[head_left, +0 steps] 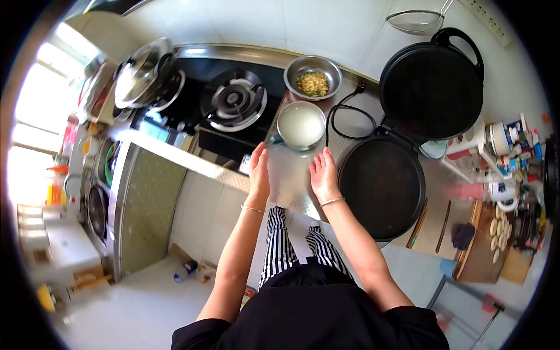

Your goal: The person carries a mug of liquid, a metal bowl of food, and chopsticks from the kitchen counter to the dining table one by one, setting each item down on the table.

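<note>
My left hand (pixel 259 170) is held out over the counter's front edge, empty, fingers stretched and the thumb side turned up. Opposite it, my right hand (pixel 324 173) has its palm facing inward and its fingers extended, holding nothing. Just beyond the hands stands a cup-like bowl of whitish liquid (pixel 301 125) with a handle at its left; neither hand touches it. Behind that sits a metal bowl (pixel 333 61) with a yellowish chopped mixture (pixel 313 83). To the right of my right hand, an electric griddle (pixel 382 186) lies opened, its black lid (pixel 431 90) tilted back.
A gas burner (pixel 234 98) is left of the bowls, with a glass-lidded pot (pixel 137 81) farther left. A black power cord (pixel 350 119) loops beside the griddle. Several pale dough rounds (pixel 497 236) lie on a board at right. A strainer (pixel 415 21) hangs on the wall.
</note>
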The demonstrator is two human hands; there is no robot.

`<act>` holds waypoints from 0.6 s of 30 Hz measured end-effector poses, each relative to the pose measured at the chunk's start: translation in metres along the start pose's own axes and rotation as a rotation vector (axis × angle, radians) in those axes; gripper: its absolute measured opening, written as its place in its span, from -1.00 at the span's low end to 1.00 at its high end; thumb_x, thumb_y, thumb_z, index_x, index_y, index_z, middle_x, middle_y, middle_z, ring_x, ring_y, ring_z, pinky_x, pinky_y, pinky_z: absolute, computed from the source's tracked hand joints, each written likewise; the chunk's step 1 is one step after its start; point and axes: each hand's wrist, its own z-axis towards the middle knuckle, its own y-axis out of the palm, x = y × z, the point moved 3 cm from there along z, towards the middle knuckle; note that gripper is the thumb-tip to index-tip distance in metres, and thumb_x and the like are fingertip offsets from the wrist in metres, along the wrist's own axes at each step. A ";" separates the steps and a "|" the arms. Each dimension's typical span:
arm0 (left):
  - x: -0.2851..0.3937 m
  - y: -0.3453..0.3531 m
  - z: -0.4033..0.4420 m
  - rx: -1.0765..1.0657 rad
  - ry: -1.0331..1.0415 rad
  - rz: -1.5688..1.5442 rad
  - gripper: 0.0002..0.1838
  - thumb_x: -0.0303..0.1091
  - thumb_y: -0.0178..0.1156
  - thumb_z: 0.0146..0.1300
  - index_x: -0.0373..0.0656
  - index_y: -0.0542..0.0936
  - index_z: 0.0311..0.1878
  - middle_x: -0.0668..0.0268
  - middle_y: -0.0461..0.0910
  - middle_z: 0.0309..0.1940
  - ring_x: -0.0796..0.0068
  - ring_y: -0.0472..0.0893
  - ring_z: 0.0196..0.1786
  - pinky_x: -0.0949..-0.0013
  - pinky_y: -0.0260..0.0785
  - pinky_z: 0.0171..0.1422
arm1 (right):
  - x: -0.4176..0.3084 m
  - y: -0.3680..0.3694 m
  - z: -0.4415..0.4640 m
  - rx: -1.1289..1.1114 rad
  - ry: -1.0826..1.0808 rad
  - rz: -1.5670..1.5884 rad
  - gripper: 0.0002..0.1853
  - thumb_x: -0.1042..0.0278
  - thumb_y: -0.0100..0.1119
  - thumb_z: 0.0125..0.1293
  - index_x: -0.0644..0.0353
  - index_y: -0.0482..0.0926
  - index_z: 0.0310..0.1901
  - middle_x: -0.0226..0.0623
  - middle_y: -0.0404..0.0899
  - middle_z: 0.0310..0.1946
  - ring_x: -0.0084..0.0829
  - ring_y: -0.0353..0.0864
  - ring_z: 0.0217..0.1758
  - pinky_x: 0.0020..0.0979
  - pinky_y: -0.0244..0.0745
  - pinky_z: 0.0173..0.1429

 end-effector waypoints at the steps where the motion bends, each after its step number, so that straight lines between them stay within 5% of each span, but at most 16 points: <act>1: -0.001 -0.001 0.022 -0.069 0.031 0.056 -0.51 -0.18 0.08 0.42 -0.16 0.37 0.33 0.41 0.40 0.25 0.61 0.31 0.27 0.42 0.04 0.42 | 0.008 0.006 0.010 0.017 -0.024 0.028 -0.35 -0.08 0.25 0.24 -0.07 0.29 0.30 -0.50 0.19 0.33 -0.45 0.10 0.39 -0.28 -0.18 0.48; 4: -0.015 0.007 0.089 -0.168 -0.064 0.142 -0.47 -0.14 0.05 0.44 -0.19 0.32 0.37 0.32 0.34 0.32 0.52 0.26 0.37 0.42 0.03 0.45 | 0.012 0.028 0.034 0.058 -0.100 -0.017 -0.45 -0.02 0.26 0.25 -0.15 0.36 0.23 -0.63 0.38 0.12 -0.58 0.30 0.17 -0.38 -0.06 0.40; 8: -0.020 0.027 0.132 -0.459 -0.207 0.165 -0.34 0.07 -0.04 0.44 -0.15 0.21 0.44 0.28 0.30 0.36 0.37 0.26 0.40 0.35 0.06 0.46 | 0.023 0.039 0.061 0.063 -0.314 -0.068 -0.35 0.09 0.22 0.30 0.08 0.25 0.36 -0.46 0.37 0.24 -0.52 0.30 0.28 -0.42 0.08 0.36; 9: -0.020 0.028 0.135 -0.478 -0.243 0.185 -0.34 0.09 -0.07 0.45 -0.13 0.19 0.45 0.28 0.29 0.37 0.37 0.29 0.38 0.34 0.08 0.44 | 0.027 0.041 0.065 0.090 -0.341 -0.048 -0.35 0.19 0.23 0.31 0.10 0.21 0.37 -0.40 0.39 0.22 -0.51 0.32 0.29 -0.41 0.24 0.33; 18: 0.000 0.034 0.118 -0.540 -0.254 0.126 -0.38 0.01 -0.10 0.47 -0.13 0.16 0.46 0.31 0.25 0.39 0.43 0.24 0.41 0.31 0.13 0.41 | 0.027 0.053 0.047 0.155 -0.350 0.031 -0.37 0.17 0.22 0.31 0.19 0.26 0.34 -0.36 0.38 0.24 -0.50 0.33 0.27 -0.43 0.21 0.34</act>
